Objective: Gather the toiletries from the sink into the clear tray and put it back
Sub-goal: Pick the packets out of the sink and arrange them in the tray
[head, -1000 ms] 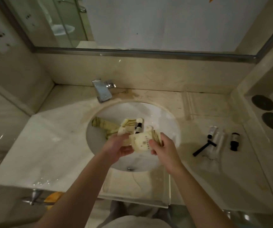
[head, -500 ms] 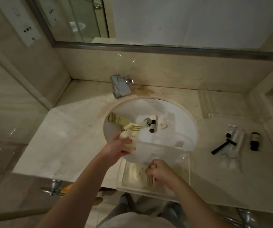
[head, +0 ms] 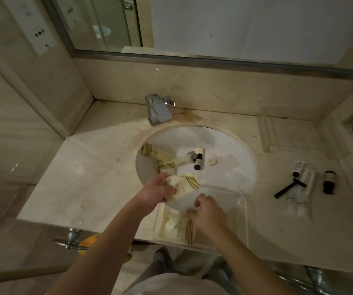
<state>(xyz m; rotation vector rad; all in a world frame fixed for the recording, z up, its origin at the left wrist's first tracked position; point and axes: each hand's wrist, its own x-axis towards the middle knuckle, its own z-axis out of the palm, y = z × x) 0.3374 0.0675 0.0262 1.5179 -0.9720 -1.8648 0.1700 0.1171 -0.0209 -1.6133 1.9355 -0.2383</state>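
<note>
A second ago both hands held one cream, olive-striped paper packet over the white sink; it now lies in the clear plastic tray. The right hand has let go above it, while the left hand has lifted another striped cream packet from the basin.

Two bare forearms come up from the bottom edge, no sleeves anywhere along them, no watch, no bracelet at either wrist. The left hand shows no ring, and the right hand is just as plain, fingers unadorned with short nails (as far as the dim light lets on). Down below, a pale, whitish top covers the torso, and light grey trousers show beneath it.
</note>
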